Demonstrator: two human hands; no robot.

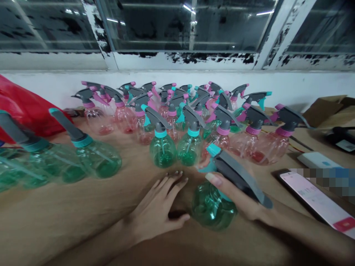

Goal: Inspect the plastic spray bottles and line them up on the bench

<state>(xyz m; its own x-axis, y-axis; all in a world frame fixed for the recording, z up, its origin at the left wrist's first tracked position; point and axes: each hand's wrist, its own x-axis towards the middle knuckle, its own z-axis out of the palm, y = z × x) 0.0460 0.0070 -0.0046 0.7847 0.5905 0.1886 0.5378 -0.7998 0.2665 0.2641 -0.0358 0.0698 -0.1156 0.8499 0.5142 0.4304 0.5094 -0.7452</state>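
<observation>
My right hand (235, 192) is wrapped round the neck of a green spray bottle (213, 207) with a grey trigger head and a turquoise nozzle. The bottle leans slightly, and its far side is hidden. Just left of it, my left hand (162, 201) hovers over or rests on the table, fingers spread, holding nothing; I cannot tell whether it touches the wood. Two green spray bottles (163, 149) with turquoise collars stand beyond my fingertips.
Pink and green spray bottles (216, 136) crowd the back. More green bottles (97, 159) stand at left, before a red bag (27, 107). On the right lie a phone (313, 199), a white box (318, 160) and brown cardboard (327, 111). A windowed wall (177, 79) rises behind the table.
</observation>
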